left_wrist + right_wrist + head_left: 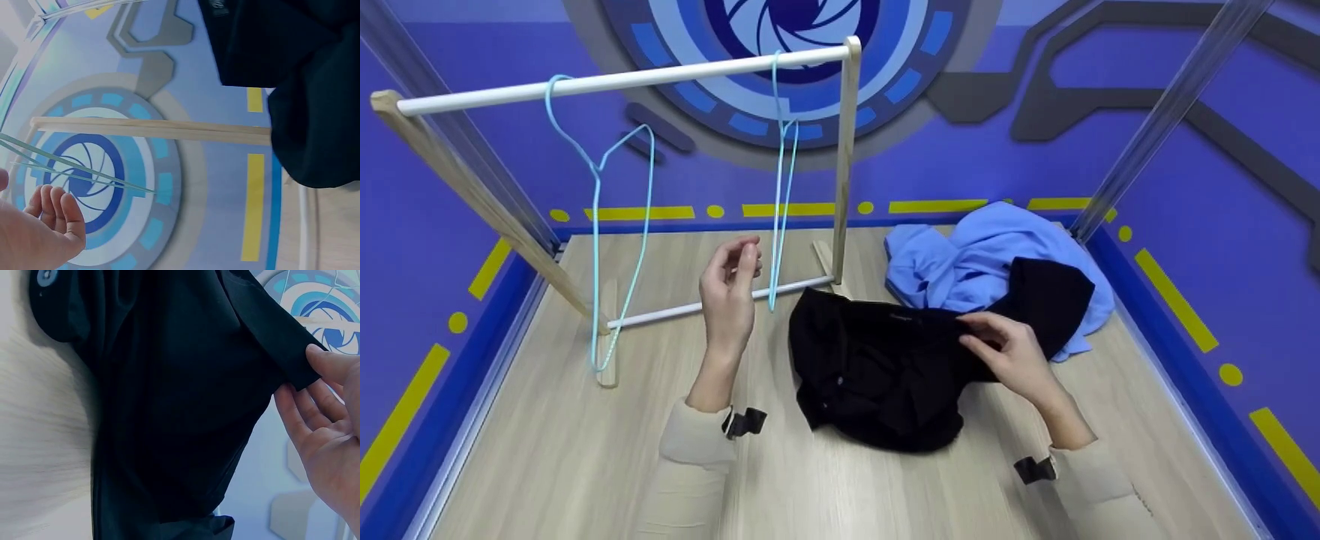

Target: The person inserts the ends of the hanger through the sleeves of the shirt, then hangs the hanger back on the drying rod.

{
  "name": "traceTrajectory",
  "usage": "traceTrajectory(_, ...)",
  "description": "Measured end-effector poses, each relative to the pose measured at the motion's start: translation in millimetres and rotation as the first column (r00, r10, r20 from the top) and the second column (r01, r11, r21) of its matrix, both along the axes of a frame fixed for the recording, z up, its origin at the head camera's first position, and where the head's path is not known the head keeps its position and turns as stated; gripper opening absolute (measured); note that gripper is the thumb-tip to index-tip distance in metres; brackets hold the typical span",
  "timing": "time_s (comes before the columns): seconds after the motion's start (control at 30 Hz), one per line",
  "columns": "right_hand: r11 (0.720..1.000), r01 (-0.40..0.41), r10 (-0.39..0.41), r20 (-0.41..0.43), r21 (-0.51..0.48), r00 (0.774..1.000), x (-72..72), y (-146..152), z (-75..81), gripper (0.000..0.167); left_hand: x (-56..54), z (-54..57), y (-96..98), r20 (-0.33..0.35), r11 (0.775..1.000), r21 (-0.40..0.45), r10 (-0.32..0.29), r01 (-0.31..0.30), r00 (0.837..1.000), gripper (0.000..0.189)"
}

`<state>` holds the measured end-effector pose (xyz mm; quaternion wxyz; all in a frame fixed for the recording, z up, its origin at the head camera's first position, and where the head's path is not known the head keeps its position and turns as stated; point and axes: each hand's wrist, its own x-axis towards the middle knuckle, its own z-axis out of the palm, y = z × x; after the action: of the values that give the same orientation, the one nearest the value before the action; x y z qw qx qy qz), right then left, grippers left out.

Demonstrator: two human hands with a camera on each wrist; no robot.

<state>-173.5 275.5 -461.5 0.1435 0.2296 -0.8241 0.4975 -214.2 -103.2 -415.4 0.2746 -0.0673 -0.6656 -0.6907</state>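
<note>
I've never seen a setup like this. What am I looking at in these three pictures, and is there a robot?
No robot shows here, just a person's two bare hands. The widest picture comes from a camera worn on the head, looking forward and down; the other two come from a camera on each wrist. On the table stands a rack with two light blue hangers on its top bar. Near it lie a black garment and, farther back, a blue cloth. The right hand pinches the black garment's edge; the left hand is raised and holds nothing.
</note>
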Motion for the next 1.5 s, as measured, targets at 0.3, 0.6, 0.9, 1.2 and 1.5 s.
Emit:
traceTrajectory(0.3, 1.0, -0.001, 0.001, 0.011, 0.002, 1.0, 0.2, 0.5, -1.8, 0.025, 0.6, 13.6, -2.2, -0.031, 0.998, -0.048, 0.026, -0.027, 0.999, 0.022)
traceTrajectory(0.6, 1.0, 0.0, 0.0, 0.016, -0.008, 1.0, -0.1, -0.2, -2.1, 0.025, 6.5, 22.5, -9.1, -0.151, 0.97, -0.161, 0.161, -0.185, 0.975, 0.015)
traceTrajectory(0.9, 1.0, 0.0, 0.0, 0.015, -0.004, 1.0, -0.6, -0.6, -3.3, 0.025, 17.9, 33.7, -21.6, -0.28, 0.903, -0.24, 0.286, -0.355, 0.916, 0.013)
traceTrajectory(1.2, 1.0, -0.004, 0.004, -0.014, 0.02, 1.0, -1.3, 0.8, -5.3, 0.025, 28.2, 45.4, -42.3, -0.417, 0.745, -0.316, 0.447, -0.587, 0.791, 0.02)
traceTrajectory(1.5, 0.994, 0.064, -0.06, -0.051, 0.085, 0.997, -0.2, 0.1, -2.9, 0.022, 39.8, 56.3, -59.2, -0.39, 0.58, -0.394, 0.597, -0.713, 0.701, 0.032)
